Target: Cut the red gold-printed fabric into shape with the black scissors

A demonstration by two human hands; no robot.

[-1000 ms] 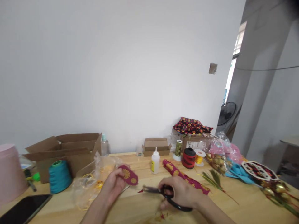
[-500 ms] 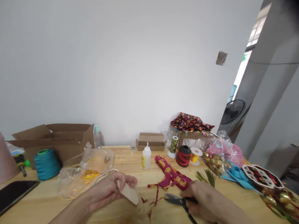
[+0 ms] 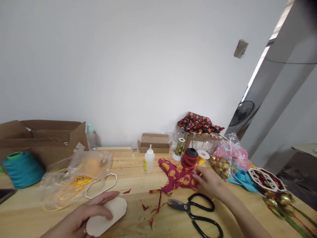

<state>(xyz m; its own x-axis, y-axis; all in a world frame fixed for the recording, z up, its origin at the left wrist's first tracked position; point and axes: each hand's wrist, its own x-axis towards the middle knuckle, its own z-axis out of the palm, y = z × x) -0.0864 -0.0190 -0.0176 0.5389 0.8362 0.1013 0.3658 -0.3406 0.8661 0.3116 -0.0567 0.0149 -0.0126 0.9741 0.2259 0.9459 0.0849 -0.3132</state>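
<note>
My left hand (image 3: 88, 211) lies flat, fingers stretched out, pressing a pale wooden oval cut-out (image 3: 109, 216) onto the wooden table (image 3: 138, 185). My right hand (image 3: 210, 184) reaches to the back right and touches the crumpled red fabric with gold print (image 3: 177, 177); its fingers are bent at the cloth's edge. Black scissors (image 3: 195, 211) lie free on the table in front of that hand. Small red fabric scraps (image 3: 153, 208) lie between the two hands.
A white glue bottle (image 3: 149, 162), gold, red-black and yellow spools (image 3: 189, 158), a bag of gold bells (image 3: 223, 163), a teal thread cone (image 3: 22, 168), a plastic bag with yellow cord (image 3: 74, 178), cardboard boxes (image 3: 44, 135) and a patterned octagon piece (image 3: 266, 178) crowd the table.
My right hand put the scissors down and moved to the red fabric. My left hand laid the oval piece flat on the table, pale side up. The view panned right.
</note>
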